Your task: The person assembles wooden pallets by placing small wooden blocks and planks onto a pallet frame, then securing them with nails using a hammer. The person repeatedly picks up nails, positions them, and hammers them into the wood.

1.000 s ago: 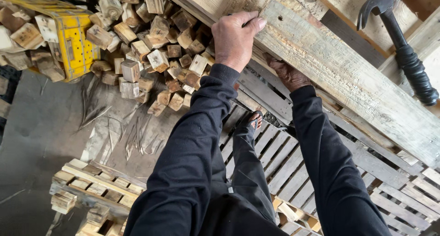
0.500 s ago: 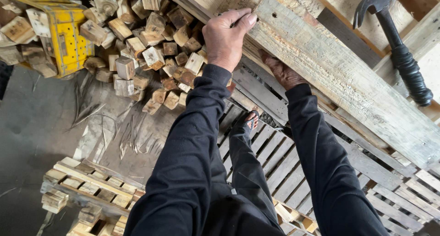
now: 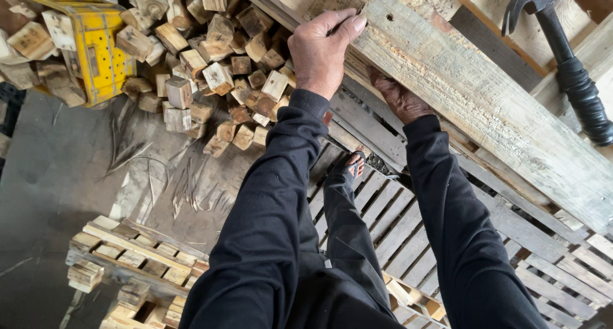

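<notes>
Your left hand reaches up and forward on a nearly straight arm, its back toward the camera, and curls over the near end of a long weathered plank. The thumb presses flat on the plank's upper face while the fingers wrap over the edge, so the hand is clamped on the wood. Your right hand sits lower and just beside it, tucked under the same plank's lower edge, with the knuckles showing and the fingertips hidden beneath the board; it cups the plank from below, though you cannot tell how tightly it grips. The two hands are close together but not touching, both in dark sleeves.

The plank runs diagonally from your left hand down toward the right edge of the view, lying across other boards. A black-handled hammer rests on the wood above it, well apart from both hands. Below your arms lie slatted pallets, and to the left a heap of small wooden blocks beside a yellow crate.
</notes>
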Available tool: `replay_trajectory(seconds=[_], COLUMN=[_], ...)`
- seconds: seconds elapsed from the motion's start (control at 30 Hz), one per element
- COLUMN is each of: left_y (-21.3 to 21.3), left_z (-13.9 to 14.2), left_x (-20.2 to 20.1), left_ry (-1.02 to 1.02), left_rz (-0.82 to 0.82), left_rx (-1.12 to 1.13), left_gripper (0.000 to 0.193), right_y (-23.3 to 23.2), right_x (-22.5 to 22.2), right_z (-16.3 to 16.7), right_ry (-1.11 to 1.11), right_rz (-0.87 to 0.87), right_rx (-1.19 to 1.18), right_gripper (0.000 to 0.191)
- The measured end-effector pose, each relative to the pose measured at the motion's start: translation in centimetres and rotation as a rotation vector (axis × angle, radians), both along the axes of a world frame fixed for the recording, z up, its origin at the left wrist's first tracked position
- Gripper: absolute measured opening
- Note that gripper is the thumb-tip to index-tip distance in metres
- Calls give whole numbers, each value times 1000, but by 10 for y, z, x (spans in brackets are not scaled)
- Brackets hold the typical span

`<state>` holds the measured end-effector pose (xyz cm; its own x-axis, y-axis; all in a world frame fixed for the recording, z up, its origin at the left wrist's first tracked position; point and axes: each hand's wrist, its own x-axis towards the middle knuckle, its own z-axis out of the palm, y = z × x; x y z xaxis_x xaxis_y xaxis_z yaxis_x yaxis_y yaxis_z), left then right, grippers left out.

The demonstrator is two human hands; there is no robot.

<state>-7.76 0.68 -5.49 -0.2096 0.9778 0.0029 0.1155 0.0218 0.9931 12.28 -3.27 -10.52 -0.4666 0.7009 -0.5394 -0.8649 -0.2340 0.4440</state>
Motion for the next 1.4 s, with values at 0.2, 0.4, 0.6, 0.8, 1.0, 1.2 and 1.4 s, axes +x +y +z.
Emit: replay_trajectory(seconds=[0.2,0.4,0.6,0.8,1.0,1.2,1.4], left_y=[-4,-18,-55,-52,-31,-24,-28], left_z=[3,20,24,-15,-11,32,31], left_x=[-4,-43,-59,-47,-46,-27,-21], left_ry=[-24,-861,-1293,-779,69,208,111], left_rz=[28,115,15,-144,-415,-370,-268], left_rx=[6,-465,-704,-534,28,-184,-93], left_gripper=[33,12,15,21,56,50,42], right_y=[-1,-20,-40,-37,-32,-36,-40], right_x=[4,4,-5,-13,-14,-9,-5], right_z=[-12,7,21,19,18,11,11], right_ry=[-518,-882,-2955,-1911,-3733,-2877,-3594], right_rz=[233,358,990,555,1428,1080,1378], right_rx=[477,215,838,618,1096,934,1157], right_gripper=[63,71,59,58,53,41,49])
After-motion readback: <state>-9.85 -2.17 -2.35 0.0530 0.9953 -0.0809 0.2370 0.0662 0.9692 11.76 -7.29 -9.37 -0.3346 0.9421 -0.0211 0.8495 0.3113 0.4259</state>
